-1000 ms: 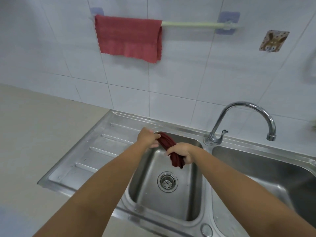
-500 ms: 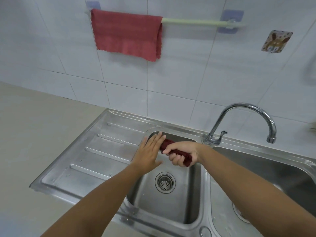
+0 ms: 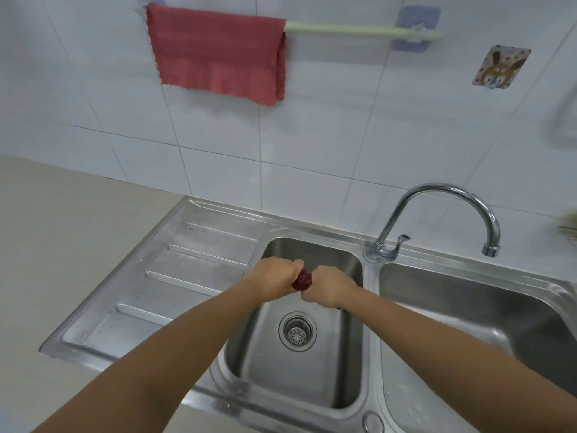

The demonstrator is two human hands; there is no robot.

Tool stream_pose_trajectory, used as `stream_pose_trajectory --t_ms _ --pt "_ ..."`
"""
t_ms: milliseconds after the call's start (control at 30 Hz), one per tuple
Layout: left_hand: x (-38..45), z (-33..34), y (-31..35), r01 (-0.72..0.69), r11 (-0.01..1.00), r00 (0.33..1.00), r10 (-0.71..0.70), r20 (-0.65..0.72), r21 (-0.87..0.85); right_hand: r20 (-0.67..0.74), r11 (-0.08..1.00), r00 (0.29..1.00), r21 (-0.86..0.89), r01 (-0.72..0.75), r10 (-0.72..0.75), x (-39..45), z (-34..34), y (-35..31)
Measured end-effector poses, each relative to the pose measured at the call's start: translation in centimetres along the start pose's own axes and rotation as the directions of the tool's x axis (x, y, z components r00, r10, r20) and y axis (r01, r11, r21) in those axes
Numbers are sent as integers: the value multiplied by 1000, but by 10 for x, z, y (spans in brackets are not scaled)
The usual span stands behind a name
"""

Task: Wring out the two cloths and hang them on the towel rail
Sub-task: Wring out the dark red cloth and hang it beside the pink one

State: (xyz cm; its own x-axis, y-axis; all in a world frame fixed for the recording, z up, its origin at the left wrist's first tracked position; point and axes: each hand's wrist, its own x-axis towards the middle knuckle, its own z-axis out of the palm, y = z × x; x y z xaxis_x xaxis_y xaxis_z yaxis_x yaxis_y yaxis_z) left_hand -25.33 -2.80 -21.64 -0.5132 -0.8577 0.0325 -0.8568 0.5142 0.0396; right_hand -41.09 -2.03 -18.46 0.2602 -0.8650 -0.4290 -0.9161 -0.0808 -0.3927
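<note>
A dark red cloth (image 3: 302, 280) is rolled into a tight bundle above the left sink basin (image 3: 349, 364). My left hand (image 3: 271, 277) grips its left end and my right hand (image 3: 329, 286) grips its right end, fists close together. Only a short stretch of cloth shows between them. A lighter red cloth (image 3: 218, 53) hangs spread over the left part of the pale green towel rail (image 3: 359, 28) on the tiled wall. The right part of the rail is bare.
A steel drainboard (image 3: 150, 295) lies left of the basin, a second basin (image 3: 487, 323) to the right. A chrome tap (image 3: 437, 214) arches over the divider. A drain strainer (image 3: 297, 335) sits in the left basin. A rabbit-picture hook (image 3: 501, 68) is on the wall.
My left hand, open beside the cloth half a second ago, has closed round its left end. The cloth is now bunched tight between both fists. The view has tilted slightly.
</note>
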Motion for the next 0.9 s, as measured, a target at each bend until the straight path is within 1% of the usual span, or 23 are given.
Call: stream_pose_trajectory --t_ms 100,167,300,367,400,467,533,633,667,700,733,767,800,867,900 --pt "3 0 7 30 1000 995 -30 92 -3 -144 962 985 -266 58 -99 3 10 10" --pt "5 -3 11 48 999 983 -46 175 -10 -172 925 971 -369 94 -168 4 13 16" --pt "8 -4 17 62 998 964 -60 260 1 -170 865 951 -480 148 -257 6 16 24" --pt "9 -4 19 59 998 958 -56 281 0 -175 858 946 -489 158 -274 7 19 28" --pt "10 -4 18 62 998 957 -58 284 -4 -182 871 945 -465 160 -271 8 21 31" --pt "12 -5 16 83 997 958 -77 277 -10 -200 925 953 -349 149 -229 10 23 34" --pt "13 -9 10 111 994 959 -103 264 -17 -169 971 970 -194 143 -177 12 21 35" --pt "14 -12 0 186 979 948 -157 277 -81 -71 992 990 1 126 -125 13 13 33" --pt "14 -12 -2 218 966 942 -172 288 -137 -29 991 995 90 96 -93 13 11 31" --pt "14 -11 -3 246 949 940 -183 290 -198 34 975 998 216 47 -55 12 9 29" --pt "13 -10 -3 263 932 943 -195 269 -249 110 933 994 359 -24 -17 12 7 27" --pt "12 -9 -3 273 919 952 -215 219 -285 195 865 981 488 -117 23 11 4 25" --pt "10 -8 -3 280 910 958 -247 144 -304 286 783 956 581 -222 60 11 1 26" --pt "3 -5 -4 295 902 947 -321 -32 -315 455 630 886 663 -404 90 10 -6 26" --pt "-1 -3 -4 294 900 931 -346 -119 -322 515 572 854 679 -460 76 10 -11 26"
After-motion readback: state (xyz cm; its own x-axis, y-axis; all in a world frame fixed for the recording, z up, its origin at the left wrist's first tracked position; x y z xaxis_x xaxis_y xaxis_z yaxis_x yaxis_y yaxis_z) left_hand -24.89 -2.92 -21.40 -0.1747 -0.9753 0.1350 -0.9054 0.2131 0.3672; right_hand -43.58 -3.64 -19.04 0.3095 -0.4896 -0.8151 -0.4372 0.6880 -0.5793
